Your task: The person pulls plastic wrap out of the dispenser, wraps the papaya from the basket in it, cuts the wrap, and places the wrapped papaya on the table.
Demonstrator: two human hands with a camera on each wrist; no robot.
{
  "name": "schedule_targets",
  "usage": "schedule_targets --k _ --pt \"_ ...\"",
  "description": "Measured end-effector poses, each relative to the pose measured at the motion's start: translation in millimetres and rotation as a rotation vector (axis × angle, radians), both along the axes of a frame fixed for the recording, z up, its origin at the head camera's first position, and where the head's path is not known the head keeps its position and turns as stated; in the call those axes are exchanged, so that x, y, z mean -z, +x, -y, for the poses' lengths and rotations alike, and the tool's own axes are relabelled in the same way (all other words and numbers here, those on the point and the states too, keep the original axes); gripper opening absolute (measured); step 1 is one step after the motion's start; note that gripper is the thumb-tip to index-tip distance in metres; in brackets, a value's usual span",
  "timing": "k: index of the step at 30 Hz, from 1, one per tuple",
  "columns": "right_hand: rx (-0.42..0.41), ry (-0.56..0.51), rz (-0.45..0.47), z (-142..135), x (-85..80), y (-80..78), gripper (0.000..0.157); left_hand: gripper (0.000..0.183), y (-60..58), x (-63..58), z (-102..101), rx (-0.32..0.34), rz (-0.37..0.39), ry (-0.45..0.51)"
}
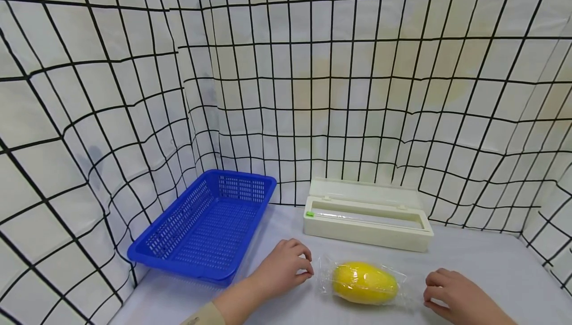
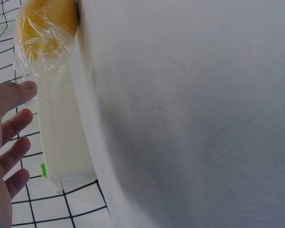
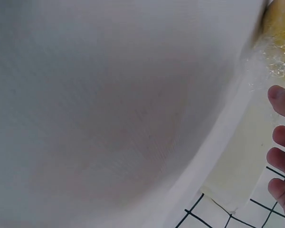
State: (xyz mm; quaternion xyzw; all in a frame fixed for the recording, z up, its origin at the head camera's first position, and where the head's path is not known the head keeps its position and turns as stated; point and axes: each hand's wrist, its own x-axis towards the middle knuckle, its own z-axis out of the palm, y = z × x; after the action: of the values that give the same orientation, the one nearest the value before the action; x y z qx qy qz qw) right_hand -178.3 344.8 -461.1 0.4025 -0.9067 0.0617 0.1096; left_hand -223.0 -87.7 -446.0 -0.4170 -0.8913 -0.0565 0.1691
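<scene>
A yellow oval fruit [image 1: 364, 283] lies on the white table, wrapped in clear plastic film [image 1: 325, 276] whose loose ends stick out at both sides. My left hand [image 1: 285, 269] hovers just left of it, fingers loosely bent and holding nothing. In the left wrist view the thumb [image 2: 26, 89] is close by the crinkled film. To the right of the fruit is my right hand [image 1: 460, 296], its fingers relaxed and apart from the wrap. Behind the fruit stands a cream film dispenser box [image 1: 366, 234], lid [image 1: 364, 191] raised, with a roll of film [image 1: 366, 217] inside.
A blue plastic basket [image 1: 243, 245] with perforated sides sits at the left, beyond my left forearm. White cloth walls with a black grid [image 1: 330, 91] rise behind and on both sides of the table [image 1: 491, 255].
</scene>
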Motion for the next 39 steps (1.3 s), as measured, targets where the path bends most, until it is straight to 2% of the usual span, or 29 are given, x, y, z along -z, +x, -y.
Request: schedule_targets --k 5,8,11,16,18,22,26,29,31,36,39 --pt "-0.019 0.004 -0.016 4 5.5 -3.5 0.020 0.005 -1.7 2.6 -2 -0.011 0.016 -0.015" --pt "-0.023 0.009 -0.016 5 8.7 -5.0 0.015 0.006 -2.5 3.0 -2 -0.024 0.046 -0.016" --pt "-0.022 0.015 -0.020 6 10.1 -4.7 0.011 0.007 -2.2 3.8 -1 -0.052 0.113 0.008" --pt "0.014 0.044 -0.005 8 7.9 -1.0 0.018 0.014 0.9 1.6 4 -0.119 0.301 0.171" --pt "0.016 0.040 -0.035 8 7.4 0.6 0.022 0.018 2.4 -0.2 8 -0.140 0.361 0.256" --pt "0.014 0.020 -0.099 6 6.4 3.8 0.024 0.021 4.5 -1.6 13 -0.167 0.418 0.376" --pt "0.085 0.023 -0.088 6 2.5 10.5 0.017 0.019 7.8 -2.7 13 -0.176 0.395 0.390" --pt "0.181 -0.010 -0.115 6 -2.4 18.2 0.027 0.018 14.1 -5.6 10 -0.192 0.365 0.360" --pt "0.264 -0.051 -0.113 7 -6.7 22.3 0.030 0.016 20.2 -7.7 5 -0.213 0.377 0.337" --pt "0.436 -0.116 0.014 16 -22.7 21.5 0.026 0.016 40.4 -12.5 -10 -0.283 0.541 0.269" --pt "0.446 -0.152 0.094 26 -35.1 12.7 0.028 0.022 51.3 -12.5 -19 -0.308 0.670 0.228"
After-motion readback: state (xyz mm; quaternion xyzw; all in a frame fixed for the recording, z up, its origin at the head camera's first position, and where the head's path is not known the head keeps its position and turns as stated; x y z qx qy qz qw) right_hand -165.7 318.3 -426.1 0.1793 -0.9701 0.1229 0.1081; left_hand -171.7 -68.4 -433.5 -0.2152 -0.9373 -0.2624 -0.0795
